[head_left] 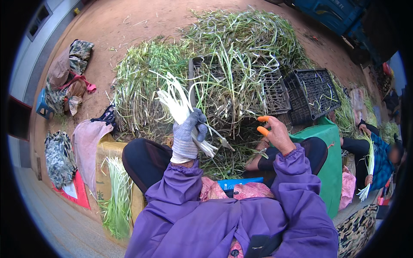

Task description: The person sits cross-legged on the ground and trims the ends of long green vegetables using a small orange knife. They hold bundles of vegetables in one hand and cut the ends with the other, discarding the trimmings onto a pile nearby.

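My left hand [188, 137], in a grey knitted glove, grips a bundle of white-stemmed green stalks [176, 103], which look like peeled scallions or garlic greens. One stalk [222, 138] sticks out from that fist towards the right. My right hand [274, 130] is bare except for orange finger covers on two fingertips. Its fingers are apart, with nothing between them, just in front of a black plastic crate [287, 111]. Unpeeled stalks with brown roots [232, 93] lie across the crate. Beside my left knee, cleaned stalks [117, 193] rest on a yellowish-brown covered block [138, 193].
Heaps of unpeeled stalks [145, 84] spread behind and left of the crate. A second black crate [317, 93] stands tilted at its right. Near my right knee is a green cover [326, 138]. Further right, another person [382, 164] holds a bundle. A blue vehicle [335, 16] stands behind.
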Available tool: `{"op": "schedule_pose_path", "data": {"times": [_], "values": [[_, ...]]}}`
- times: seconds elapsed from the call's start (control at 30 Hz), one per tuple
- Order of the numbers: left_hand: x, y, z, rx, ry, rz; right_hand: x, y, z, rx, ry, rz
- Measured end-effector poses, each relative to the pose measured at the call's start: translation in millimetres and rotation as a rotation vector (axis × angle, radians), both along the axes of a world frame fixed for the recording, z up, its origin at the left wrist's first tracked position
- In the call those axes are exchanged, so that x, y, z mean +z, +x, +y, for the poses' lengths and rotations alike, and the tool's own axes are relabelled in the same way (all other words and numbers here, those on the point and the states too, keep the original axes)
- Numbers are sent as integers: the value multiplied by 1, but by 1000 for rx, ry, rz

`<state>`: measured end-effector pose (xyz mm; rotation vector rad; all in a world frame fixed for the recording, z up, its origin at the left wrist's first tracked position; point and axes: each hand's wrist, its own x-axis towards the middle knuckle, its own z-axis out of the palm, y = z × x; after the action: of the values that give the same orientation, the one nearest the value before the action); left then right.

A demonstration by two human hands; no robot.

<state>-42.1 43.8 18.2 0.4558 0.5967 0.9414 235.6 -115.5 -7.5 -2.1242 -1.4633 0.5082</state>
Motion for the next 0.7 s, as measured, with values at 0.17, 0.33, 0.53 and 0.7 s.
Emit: {"op": "schedule_pose_path", "data": {"times": [0.17,0.33,0.53,0.7], "values": [[0,7,-3,-61,-43,19,29,-81,44,334,-78,852],[3,-4,12,16,78,54,39,-102,37,302,-296,1022],[5,5,-2,6,120,59,40,-104,30,173,-239,1021],[3,15,-25,-79,83,143,36,-108,29,170,-216,1014]]}}
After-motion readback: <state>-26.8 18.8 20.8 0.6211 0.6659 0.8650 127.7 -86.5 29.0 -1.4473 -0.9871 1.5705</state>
